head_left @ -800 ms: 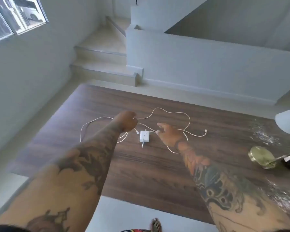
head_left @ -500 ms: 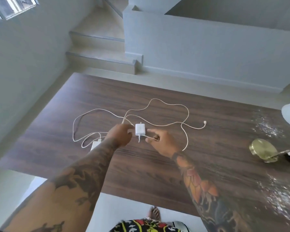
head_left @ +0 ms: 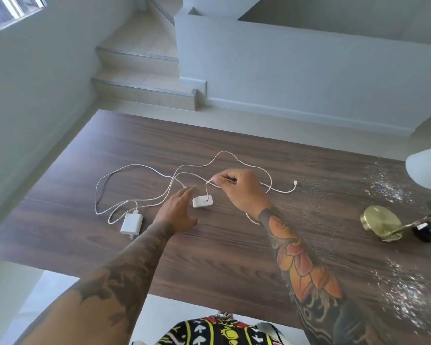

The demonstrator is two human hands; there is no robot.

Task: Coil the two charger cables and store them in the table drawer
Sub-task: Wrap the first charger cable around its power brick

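Two white charger cables lie tangled on the dark wooden table (head_left: 234, 257). One white power brick (head_left: 202, 201) sits mid-table, tilted, its cable (head_left: 237, 156) looping far and ending in a plug (head_left: 294, 182) at the right. A second brick (head_left: 131, 223) with prongs lies further left, its cable (head_left: 115, 170) curling in a loop. My right hand (head_left: 239, 190) pinches the first brick's cable just above that brick. My left hand (head_left: 178, 210) hovers flat beside the brick, fingers spread, holding nothing. No drawer is visible.
A brass lamp base (head_left: 381, 222) and its white shade (head_left: 427, 168) stand at the table's right edge beside a dark object (head_left: 428, 232). Glittery specks (head_left: 388, 188) spot the right side. Steps (head_left: 144, 90) and a low wall rise behind the table.
My left hand has let go and opened beside the brick. My right hand has risen and pinched the cable, tilting the brick. The second brick has come into view at the left.
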